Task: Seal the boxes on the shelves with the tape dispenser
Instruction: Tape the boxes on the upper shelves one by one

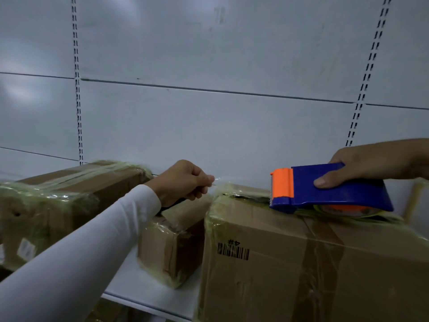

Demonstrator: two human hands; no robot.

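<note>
My right hand (362,165) grips a blue and orange tape dispenser (325,189) that rests on top of a large cardboard box (301,263) at the right. The box carries a barcode and strips of clear and brown tape. My left hand (185,182), in a white sleeve, pinches the free end of clear tape (219,182) just left of the box's top left corner. A thin strand of tape runs from my fingers toward the dispenser's serrated edge.
A smaller taped box (171,247) sits below my left hand on the white shelf (148,291). A plastic-wrapped box (58,205) stands at the left. The grey slotted back panel (209,89) rises behind. Another box edge (415,198) shows at the far right.
</note>
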